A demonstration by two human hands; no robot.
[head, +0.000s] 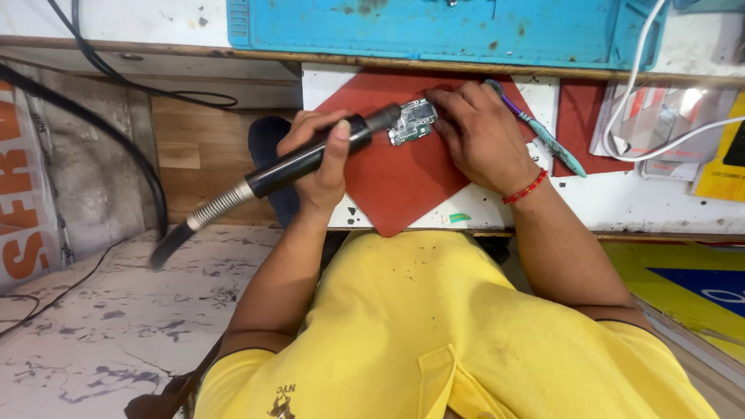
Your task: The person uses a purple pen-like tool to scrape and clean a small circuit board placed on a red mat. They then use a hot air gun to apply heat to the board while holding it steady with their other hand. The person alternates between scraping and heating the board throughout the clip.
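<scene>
Yellow shirt (434, 326), nearest the camera, below both forearms. Left hand (322, 155): fingers wrapped fully round a black hot-air tool (310, 155), its nozzle touching the left end of a small circuit board (413, 122); right hand (481, 136): fingers curled down, fingertips pressing the board's right edge. Board lies on a red mat (396, 182) on the white bench (621, 202); toothbrush (539, 132) just beside the right hand; blue mat (442, 31) beyond.

Left hand (318, 159) curled in a closed fist-like grip, thumb laid along the top, wrist bent, forearm running back toward the near side. Right hand (477, 132) palm down, fingers bunched and pressing at the far left, forearm angling back right.
</scene>
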